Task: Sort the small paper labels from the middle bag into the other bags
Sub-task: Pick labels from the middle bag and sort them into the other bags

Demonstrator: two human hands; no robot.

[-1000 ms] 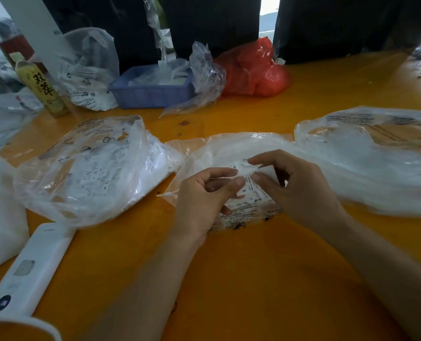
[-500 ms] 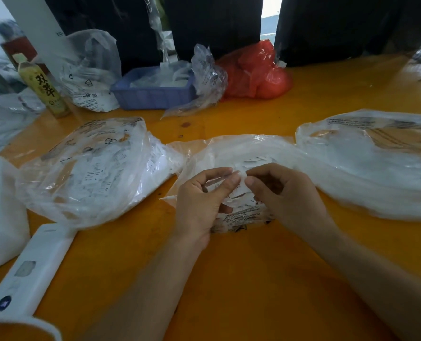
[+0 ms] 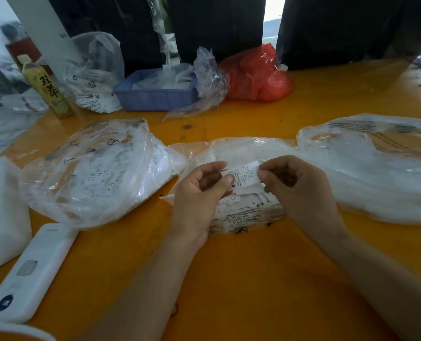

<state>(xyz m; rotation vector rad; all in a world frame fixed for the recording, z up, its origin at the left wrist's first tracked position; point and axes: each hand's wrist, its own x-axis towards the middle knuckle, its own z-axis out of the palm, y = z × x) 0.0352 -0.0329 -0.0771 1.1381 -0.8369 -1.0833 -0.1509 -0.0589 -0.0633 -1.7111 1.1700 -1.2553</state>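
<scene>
Pinching one small paper label (image 3: 244, 175) between them, the left hand (image 3: 199, 195) and right hand (image 3: 300, 190) hold it just above the middle bag (image 3: 239, 148), left thumb and forefinger on its left edge, right fingertips on its right edge. Label face shows printed lines; text too small to read. More white labels lie heaped in the middle bag directly under the hands. Left of the middle bag: a clear bag (image 3: 93, 168) already holding labels, touching it. Right of the middle bag: a second clear bag (image 3: 377, 168), also against it. All three rest on the orange table (image 3: 253, 279). Beyond the middle bag: blue basket (image 3: 155, 94), red plastic bag (image 3: 256, 75), green bottle (image 3: 47, 89). Near-left of the middle bag: a white flat device (image 3: 29, 274).
</scene>
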